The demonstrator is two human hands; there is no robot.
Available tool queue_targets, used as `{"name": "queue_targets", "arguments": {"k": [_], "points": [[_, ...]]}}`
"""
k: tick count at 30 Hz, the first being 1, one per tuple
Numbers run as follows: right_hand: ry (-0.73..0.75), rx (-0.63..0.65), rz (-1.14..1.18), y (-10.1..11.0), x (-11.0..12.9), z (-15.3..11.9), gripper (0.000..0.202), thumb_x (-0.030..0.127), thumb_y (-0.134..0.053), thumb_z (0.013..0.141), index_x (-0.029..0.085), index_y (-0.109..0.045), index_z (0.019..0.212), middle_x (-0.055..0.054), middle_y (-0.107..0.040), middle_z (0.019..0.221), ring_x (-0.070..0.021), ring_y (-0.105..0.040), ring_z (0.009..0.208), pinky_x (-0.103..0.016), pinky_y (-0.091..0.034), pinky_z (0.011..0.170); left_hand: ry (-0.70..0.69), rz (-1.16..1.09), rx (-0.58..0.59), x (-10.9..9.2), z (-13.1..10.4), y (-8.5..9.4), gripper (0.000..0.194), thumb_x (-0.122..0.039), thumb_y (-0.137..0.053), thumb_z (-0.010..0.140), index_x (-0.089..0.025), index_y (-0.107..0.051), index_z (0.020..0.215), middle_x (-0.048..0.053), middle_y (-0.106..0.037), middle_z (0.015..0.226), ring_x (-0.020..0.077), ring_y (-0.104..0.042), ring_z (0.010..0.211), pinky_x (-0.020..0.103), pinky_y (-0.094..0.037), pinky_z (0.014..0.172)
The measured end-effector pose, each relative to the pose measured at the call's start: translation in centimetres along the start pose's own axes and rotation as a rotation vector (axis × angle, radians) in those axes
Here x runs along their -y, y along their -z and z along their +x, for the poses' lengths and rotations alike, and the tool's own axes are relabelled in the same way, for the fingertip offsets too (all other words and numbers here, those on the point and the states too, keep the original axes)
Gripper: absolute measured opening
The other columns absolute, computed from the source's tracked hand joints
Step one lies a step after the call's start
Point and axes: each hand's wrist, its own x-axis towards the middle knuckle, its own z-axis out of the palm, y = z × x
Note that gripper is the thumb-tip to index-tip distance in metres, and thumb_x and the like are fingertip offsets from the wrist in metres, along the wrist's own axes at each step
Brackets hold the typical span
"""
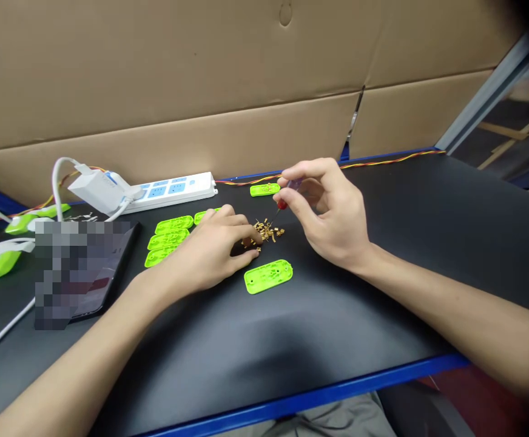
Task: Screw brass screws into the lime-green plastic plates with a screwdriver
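Metal bits [270, 233] lie heaped on the table [360, 315], likely light, stiff and slippery, best pinched by their edges, while my left hand [214, 246] curls at the heap, gripping one or not I cannot tell, and my right hand [332, 209] pinches a screwdriver [282, 204].

Cardboard wall [178, 73] — black, blue-edged table [428, 218]

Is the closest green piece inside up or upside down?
Inside up: the green piece lies on the black table, its rim and inner ridges showing.

screwdriver [283, 204] in right hand [332, 215]
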Motion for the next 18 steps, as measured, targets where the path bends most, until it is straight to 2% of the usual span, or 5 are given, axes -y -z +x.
{"name": "queue_targets", "arguments": {"k": [3, 6, 12, 18], "points": [[-0.002, 0.014, -0.020, -0.09, -0.05, -0.09, 0.017, 0.018, -0.056, 0.092, 0.026, -0.056, 0.107, -0.001, -0.063, 0.104, -0.0136, -0.067, 0.084, -0.033, -0.061, 0.075, 0.000, -0.001, 0.013, 0.11, -0.07, 0.13, 0.020, -0.036, -0.053, 0.090, -0.025, -0.068, 0.097, 0.002, -0.066, 0.094, 0.0222, -0.051, 0.092, 0.042, -0.034, 0.093], [0.017, 0.009, -0.016, -0.17, -0.17, -0.10, 0.018, 0.017, -0.056, 0.091, 0.026, -0.057, 0.107, -0.001, -0.063, 0.103, -0.0148, -0.066, 0.084, -0.035, -0.061, 0.075, -0.001, -0.003, 0.016, 0.14, -0.11, 0.15, 0.020, -0.035, -0.053, 0.090, -0.024, -0.068, 0.096, 0.003, -0.067, 0.093, 0.0229, -0.051, 0.093, 0.040, -0.035, 0.089], [0.039, -0.067, 0.041, -0.25, -0.02, 0.12, 0.017, 0.019, -0.059, 0.089, 0.027, -0.058, 0.104, 0.000, -0.062, 0.099, -0.0153, -0.066, 0.082, -0.036, -0.062, 0.074, -0.008, -0.015, 0.010, 0.10, -0.06, 0.09, 0.019, -0.035, -0.053, 0.090, -0.024, -0.068, 0.093, 0.002, -0.066, 0.090, 0.0224, -0.050, 0.089, 0.040, -0.035, 0.088], [0.041, -0.083, 0.043, -0.15, 0.37, 0.14, 0.015, 0.020, -0.059, 0.089, 0.027, -0.057, 0.103, -0.001, -0.062, 0.098, -0.0147, -0.066, 0.083, -0.033, -0.063, 0.071, 0.051, -0.057, 0.004, -0.29, 0.21, -0.37, 0.017, -0.032, -0.054, 0.089, -0.022, -0.067, 0.086, 0.002, -0.066, 0.087, 0.0221, -0.051, 0.086, 0.037, -0.037, 0.082]]}}
